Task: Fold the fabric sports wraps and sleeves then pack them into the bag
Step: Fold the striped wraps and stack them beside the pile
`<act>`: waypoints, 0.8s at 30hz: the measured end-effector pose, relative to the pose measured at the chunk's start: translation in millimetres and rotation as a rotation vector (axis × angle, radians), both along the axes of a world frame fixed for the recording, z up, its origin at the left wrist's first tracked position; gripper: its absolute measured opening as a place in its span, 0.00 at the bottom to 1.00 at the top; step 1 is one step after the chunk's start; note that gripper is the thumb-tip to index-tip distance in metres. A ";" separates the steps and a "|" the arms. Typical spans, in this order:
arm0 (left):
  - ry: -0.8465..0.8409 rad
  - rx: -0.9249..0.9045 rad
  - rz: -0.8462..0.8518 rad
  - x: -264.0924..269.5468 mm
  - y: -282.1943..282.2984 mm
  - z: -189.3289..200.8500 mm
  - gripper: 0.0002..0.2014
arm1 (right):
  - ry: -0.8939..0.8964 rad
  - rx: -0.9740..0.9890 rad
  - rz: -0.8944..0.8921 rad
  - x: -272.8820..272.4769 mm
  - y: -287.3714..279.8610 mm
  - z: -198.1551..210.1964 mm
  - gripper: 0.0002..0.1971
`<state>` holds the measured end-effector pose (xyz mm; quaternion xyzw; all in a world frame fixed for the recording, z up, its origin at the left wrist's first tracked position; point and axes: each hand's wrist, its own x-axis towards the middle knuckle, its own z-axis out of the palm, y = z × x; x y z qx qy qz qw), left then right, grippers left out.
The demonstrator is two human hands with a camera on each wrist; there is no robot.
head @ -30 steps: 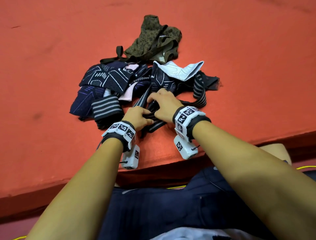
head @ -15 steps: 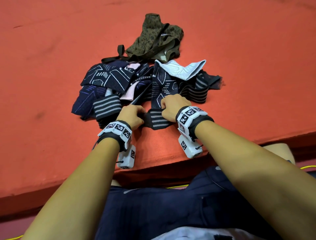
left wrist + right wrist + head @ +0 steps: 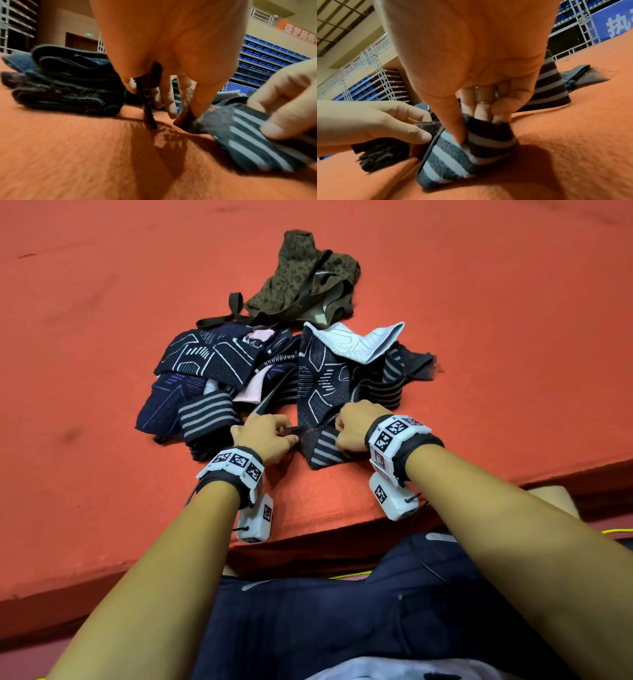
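A black wrap with grey stripes [image 3: 323, 448] [image 3: 453, 152] [image 3: 248, 143] lies on the orange mat near its front edge, between my two hands. My left hand [image 3: 265, 436] [image 3: 171, 102] pinches its dark fuzzy end, with a thin black strap hanging between the fingers. My right hand [image 3: 349, 428] [image 3: 476, 121] grips the striped part, folded over under thumb and fingers. Behind lies a pile of patterned navy sleeves [image 3: 205, 361], a white sleeve [image 3: 356, 344] and a folded striped wrap [image 3: 205, 412]. An olive spotted bag [image 3: 305, 282] lies at the back.
The orange mat [image 3: 102, 320] stretches wide on all sides of the pile; its front edge [image 3: 325, 529] is just below my wrists. More of the striped wrap [image 3: 390, 388] trails off to the right behind my right hand. My dark-trousered lap is below.
The striped wrap has been drawn nearer the mat's front edge and folded over. My hands have moved slightly apart, each holding one end of it.
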<state>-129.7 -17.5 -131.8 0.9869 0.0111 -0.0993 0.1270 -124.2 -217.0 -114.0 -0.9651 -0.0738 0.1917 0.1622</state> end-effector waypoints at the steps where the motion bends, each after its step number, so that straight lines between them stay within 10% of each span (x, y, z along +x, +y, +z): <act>1: 0.005 -0.023 0.004 0.0 -3.2 1.1 0.09 | -0.018 0.025 0.008 2.6 1.8 0.8 0.05; 9: -0.011 -0.342 -0.106 6.0 -18.5 1.2 0.45 | -0.161 0.386 -0.024 5.9 12.4 2.8 0.11; 16: -0.040 -0.130 -0.032 8.0 -14.5 -8.7 0.16 | -0.366 0.432 -0.282 11.8 -7.6 -0.6 0.18; 24: -0.133 -0.057 -0.179 2.1 -13.5 -0.6 0.14 | -0.322 0.256 -0.292 14.4 -17.1 -14.3 0.16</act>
